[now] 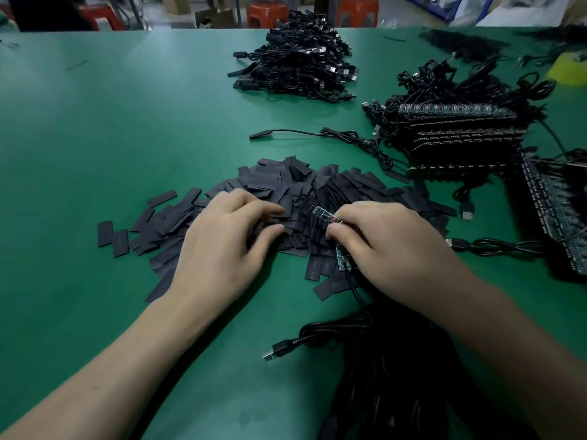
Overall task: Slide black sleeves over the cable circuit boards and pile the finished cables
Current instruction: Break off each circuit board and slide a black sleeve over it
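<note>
A heap of flat black sleeves point(317, 188) lies on the green table point(111, 138) in front of me. My left hand point(228, 236) lies on the heap with thumb and fingers curled among the sleeves; whether it holds one I cannot tell. My right hand point(390, 242) pinches a small bare circuit board point(320, 214) over the heap, and more boards point(343, 258) with black cables point(381, 354) hang beneath that hand. A pile of sleeved cables point(298, 58) stands at the far centre. One sleeved cable point(286, 133) lies alone between pile and heap.
Stacks of circuit board panels with attached cables point(457, 131) fill the right side, with another panel point(556, 214) at the right edge. A USB plug point(276, 350) lies near my forearms. Red stools point(266, 14) and boxes stand beyond the table.
</note>
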Tool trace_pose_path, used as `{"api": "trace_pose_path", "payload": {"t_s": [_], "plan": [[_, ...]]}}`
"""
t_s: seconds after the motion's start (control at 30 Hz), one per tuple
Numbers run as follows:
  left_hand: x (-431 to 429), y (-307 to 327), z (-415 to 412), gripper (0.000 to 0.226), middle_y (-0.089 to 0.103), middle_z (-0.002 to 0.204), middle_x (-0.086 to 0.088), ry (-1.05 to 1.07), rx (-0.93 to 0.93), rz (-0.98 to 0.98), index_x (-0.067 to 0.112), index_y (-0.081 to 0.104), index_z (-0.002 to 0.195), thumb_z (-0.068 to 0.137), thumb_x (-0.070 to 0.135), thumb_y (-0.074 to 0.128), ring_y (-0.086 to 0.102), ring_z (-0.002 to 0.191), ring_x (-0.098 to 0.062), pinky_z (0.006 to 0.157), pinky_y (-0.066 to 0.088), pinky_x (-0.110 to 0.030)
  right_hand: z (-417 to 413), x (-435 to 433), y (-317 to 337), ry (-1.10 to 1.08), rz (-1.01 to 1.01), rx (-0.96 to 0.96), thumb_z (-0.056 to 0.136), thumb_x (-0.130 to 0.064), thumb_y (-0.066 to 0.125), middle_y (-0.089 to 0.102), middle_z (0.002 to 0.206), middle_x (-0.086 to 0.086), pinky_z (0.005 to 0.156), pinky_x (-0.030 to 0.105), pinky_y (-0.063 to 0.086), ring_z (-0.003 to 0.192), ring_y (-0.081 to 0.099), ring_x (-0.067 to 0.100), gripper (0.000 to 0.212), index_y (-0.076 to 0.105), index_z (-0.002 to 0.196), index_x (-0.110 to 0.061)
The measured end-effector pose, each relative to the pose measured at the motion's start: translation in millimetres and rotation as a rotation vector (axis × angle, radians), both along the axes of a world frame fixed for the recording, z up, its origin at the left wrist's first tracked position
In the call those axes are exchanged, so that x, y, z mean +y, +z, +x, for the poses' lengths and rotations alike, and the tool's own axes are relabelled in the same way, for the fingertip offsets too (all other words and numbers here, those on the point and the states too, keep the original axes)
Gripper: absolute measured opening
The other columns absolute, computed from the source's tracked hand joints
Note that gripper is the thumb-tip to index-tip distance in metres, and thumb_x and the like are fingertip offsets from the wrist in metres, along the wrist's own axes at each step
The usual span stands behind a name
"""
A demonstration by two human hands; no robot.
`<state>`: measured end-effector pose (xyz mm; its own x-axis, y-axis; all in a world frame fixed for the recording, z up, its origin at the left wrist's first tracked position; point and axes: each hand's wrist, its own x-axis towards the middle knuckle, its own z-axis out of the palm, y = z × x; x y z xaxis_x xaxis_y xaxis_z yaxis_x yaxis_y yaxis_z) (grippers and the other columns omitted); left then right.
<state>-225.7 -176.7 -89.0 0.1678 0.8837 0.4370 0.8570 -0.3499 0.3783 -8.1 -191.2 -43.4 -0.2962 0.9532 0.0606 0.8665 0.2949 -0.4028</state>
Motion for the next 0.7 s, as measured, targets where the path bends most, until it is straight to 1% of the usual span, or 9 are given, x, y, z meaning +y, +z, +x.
{"api": "trace_pose_path", "payload": {"t_s": [0.07, 0.2, 0.33, 0.43, 0.47, 0.57, 0.67, 0.7], "plan": [[1.5, 0.2, -3.1, 0.025, 0.064, 0.106, 0.005, 0.052, 0.029, 0.009, 0.024, 0.071, 0.115, 0.091, 0.033, 0.070, 0.056, 0.103, -0.021, 0.083, 0.044, -0.033, 3.2, -2.1, -0.4, -0.016, 0.008, 0.000, 0.105, -0.042, 0.039, 0.063, 0.091, -0.006, 0.077, 0.045, 0.049, 0.088, 0.060, 0.025, 0.034, 0.065, 0.096, -0.022], [1.8, 2.8, -5.9, 0.026, 0.068, 0.107, 0.010, 0.091, 0.037, -0.031, 0.027, 0.073, 0.112, 0.088, 0.038, 0.074, 0.061, 0.103, -0.018, 0.083, 0.049, -0.033, 7.9, -2.5, -1.9, -0.030, 0.018, -0.017, 0.102, -0.044, 0.037, 0.065, 0.090, -0.004, 0.076, 0.044, 0.049, 0.087, 0.061, 0.024, 0.038, 0.066, 0.094, -0.020], [2.5, 4.3, -6.4, 0.024, 0.070, 0.106, 0.008, 0.049, 0.008, -0.043, 0.025, 0.077, 0.111, 0.088, 0.034, 0.076, 0.065, 0.100, -0.018, 0.085, 0.053, -0.036, 8.0, -3.9, -7.2, -0.031, 0.135, 0.089, 0.103, -0.043, 0.041, 0.061, 0.086, -0.003, 0.072, 0.045, 0.047, 0.082, 0.058, 0.022, 0.035, 0.065, 0.093, -0.019], [3.0, 6.4, -7.3, 0.028, 0.064, 0.102, 0.010, 0.043, -0.070, -0.063, 0.024, 0.075, 0.112, 0.085, 0.028, 0.080, 0.058, 0.087, -0.008, 0.082, 0.048, -0.028, 4.9, -6.1, -10.7, -0.040, 0.171, 0.155, 0.103, -0.043, 0.038, 0.061, 0.082, -0.005, 0.070, 0.044, 0.046, 0.078, 0.057, 0.019, 0.036, 0.064, 0.092, -0.021], [3.2, 7.3, -8.2, 0.030, 0.062, 0.102, 0.011, 0.046, -0.094, -0.070, 0.024, 0.075, 0.112, 0.083, 0.026, 0.082, 0.056, 0.084, -0.006, 0.082, 0.049, -0.028, 3.9, -6.9, -11.9, -0.043, 0.169, 0.162, 0.102, -0.044, 0.037, 0.062, 0.081, -0.005, 0.069, 0.044, 0.046, 0.078, 0.058, 0.019, 0.036, 0.063, 0.092, -0.021], [3.6, 10.1, -11.2, 0.031, 0.065, 0.101, 0.008, 0.043, -0.163, -0.100, 0.022, 0.075, 0.110, 0.081, 0.016, 0.085, 0.065, 0.083, -0.005, 0.086, 0.054, -0.028, 3.8, -7.8, -16.2, -0.045, 0.158, 0.193, 0.104, -0.043, 0.039, 0.065, 0.081, -0.004, 0.068, 0.043, 0.047, 0.077, 0.059, 0.017, 0.036, 0.064, 0.093, -0.020], [3.4, 11.0, -11.9, 0.030, 0.068, 0.096, 0.009, 0.037, -0.179, -0.093, 0.022, 0.075, 0.107, 0.081, 0.009, 0.083, 0.065, 0.082, 0.006, 0.081, 0.050, -0.013, 5.6, -7.9, -18.6, -0.040, 0.167, 0.230, 0.104, -0.041, 0.042, 0.064, 0.078, -0.003, 0.067, 0.042, 0.045, 0.074, 0.057, 0.016, 0.034, 0.065, 0.093, -0.019], [3.2, 10.9, -11.7, 0.030, 0.068, 0.094, 0.010, 0.037, -0.175, -0.074, 0.022, 0.075, 0.106, 0.082, 0.006, 0.081, 0.065, 0.082, 0.007, 0.081, 0.049, -0.011, 5.6, -7.7, -19.1, -0.040, 0.175, 0.237, 0.104, -0.040, 0.043, 0.064, 0.077, -0.003, 0.067, 0.041, 0.045, 0.073, 0.057, 0.015, 0.033, 0.066, 0.093, -0.020]]}}
